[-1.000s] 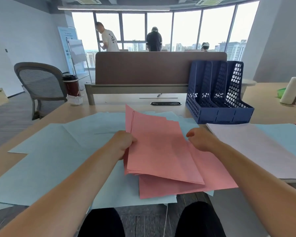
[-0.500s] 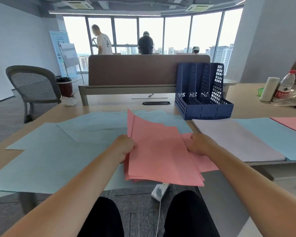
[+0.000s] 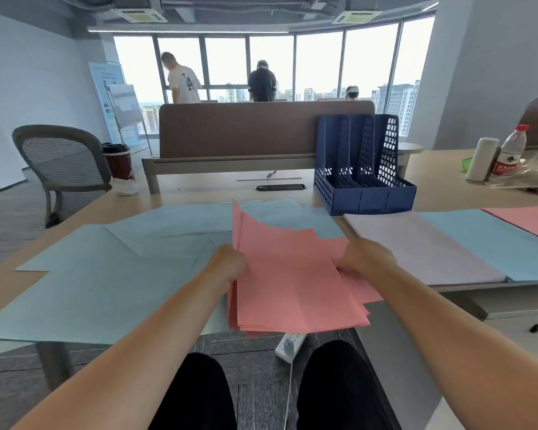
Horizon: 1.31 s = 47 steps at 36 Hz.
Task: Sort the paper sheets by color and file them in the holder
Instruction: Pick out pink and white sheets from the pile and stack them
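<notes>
1. Office table (image 3: 199, 190) below a wide window wall: pale blue sheets (image 3: 106, 274) spread to the left of the fingers. A white pile (image 3: 416, 246) lies just right of them, with a few further pink sheets (image 3: 528, 220) well beyond it.
2. The left hand (image 3: 227, 263) has its fingers curled round the left edge of the pink stack (image 3: 292, 287) in a firm grip.
3. The right hand (image 3: 365, 257) has its fingers curled at the stack's right edge, pinching pink paper. The fingertips are hidden under the sheets, so it is probably the loose lower sheets they hold, though I cannot be sure.
4. The stack lies between the two sets of fingers, tilted, with its near end hanging past the table edge. Its sheets are fanned and uneven.
5. The step in hand looks like gathering the pinks into one bundle. To do it well, draw the stray lower sheets under the top ones, ease the grip, and tap a long edge on the table to square them.
6. The blue holder (image 3: 364, 181) stands ahead and right of the right fingers, well apart, and its slots look empty. A squared bundle should slide in cleanly, and the far pinks ought to join it first.
</notes>
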Each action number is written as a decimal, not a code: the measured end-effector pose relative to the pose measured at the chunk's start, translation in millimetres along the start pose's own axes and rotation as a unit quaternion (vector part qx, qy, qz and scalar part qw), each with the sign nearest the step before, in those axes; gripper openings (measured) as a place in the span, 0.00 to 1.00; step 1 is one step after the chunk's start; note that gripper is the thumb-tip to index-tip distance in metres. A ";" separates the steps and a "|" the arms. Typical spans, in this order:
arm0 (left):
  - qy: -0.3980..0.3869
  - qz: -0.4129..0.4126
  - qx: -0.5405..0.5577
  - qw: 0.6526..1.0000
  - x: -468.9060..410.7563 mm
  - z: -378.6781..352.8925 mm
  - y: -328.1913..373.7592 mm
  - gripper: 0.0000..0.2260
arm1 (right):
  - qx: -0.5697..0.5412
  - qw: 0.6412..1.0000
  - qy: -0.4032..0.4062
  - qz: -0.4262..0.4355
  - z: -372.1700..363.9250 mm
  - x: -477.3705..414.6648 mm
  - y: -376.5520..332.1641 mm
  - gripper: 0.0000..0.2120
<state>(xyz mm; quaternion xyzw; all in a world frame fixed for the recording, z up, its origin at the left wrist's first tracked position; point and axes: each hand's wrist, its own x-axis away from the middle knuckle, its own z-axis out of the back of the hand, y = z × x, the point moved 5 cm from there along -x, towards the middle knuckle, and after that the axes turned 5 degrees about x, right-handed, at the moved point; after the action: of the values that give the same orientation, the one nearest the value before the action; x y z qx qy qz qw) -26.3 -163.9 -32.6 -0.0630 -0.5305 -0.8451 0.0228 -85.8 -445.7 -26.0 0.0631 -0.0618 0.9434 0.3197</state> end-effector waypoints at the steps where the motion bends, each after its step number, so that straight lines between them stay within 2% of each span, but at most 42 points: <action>1: -0.003 0.001 0.002 1.000 2.0 1.3 1.7 0.12 | 0.012 1.000 0.003 0.003 1.3 0.5 -0.9 0.23; 7: -0.025 0.004 0.046 0.999 3.2 4.3 6.9 0.13 | 0.067 0.997 -0.014 0.029 10.4 12.9 -11.1 0.16; 19: -0.030 0.010 0.098 0.995 4.8 7.4 12.5 0.13 | 0.064 0.996 -0.061 0.015 16.7 18.2 -14.7 0.17; 25: -0.020 0.019 0.119 0.992 -0.7 16.4 14.4 0.11 | -0.029 0.999 -0.002 0.017 24.0 13.9 -10.9 0.18; 27: -0.016 0.023 0.129 0.991 4.6 18.6 17.1 0.11 | -0.057 0.998 -0.025 0.012 23.3 13.1 -9.1 0.19; 30: -0.015 0.022 0.136 0.990 6.3 19.7 17.8 0.11 | -0.119 0.992 -0.049 0.008 23.1 11.0 -7.4 0.14; 33: -0.018 0.019 0.141 0.990 6.7 20.1 18.7 0.13 | -0.147 0.989 0.000 0.021 27.0 8.8 -7.2 0.14; 36: -0.018 0.015 0.141 0.990 7.1 23.3 18.8 0.11 | -0.183 0.979 0.066 0.058 35.9 10.1 -14.8 0.04; 38: -0.015 0.012 0.144 0.989 6.4 27.2 20.0 0.12 | -0.223 0.963 0.122 0.086 45.4 12.8 -20.6 0.02; 42: -0.008 0.012 0.161 0.987 3.5 39.1 28.5 0.13 | -0.293 0.922 0.220 0.125 75.3 29.0 -35.1 0.04; 45: -0.010 0.001 0.183 0.983 -1.6 52.1 36.6 0.12 | -0.255 0.903 0.294 0.183 102.3 46.3 -56.6 0.03; 47: -0.010 -0.004 0.189 0.982 -5.2 60.7 39.7 0.09 | -0.229 0.891 0.316 0.233 112.3 56.2 -75.5 0.05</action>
<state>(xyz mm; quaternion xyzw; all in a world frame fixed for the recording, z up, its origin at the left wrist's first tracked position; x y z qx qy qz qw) -12.0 -126.8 28.3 -0.0640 -0.6812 -0.7288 0.0250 -75.1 -370.4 99.2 -0.3293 -0.1847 0.9207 0.0985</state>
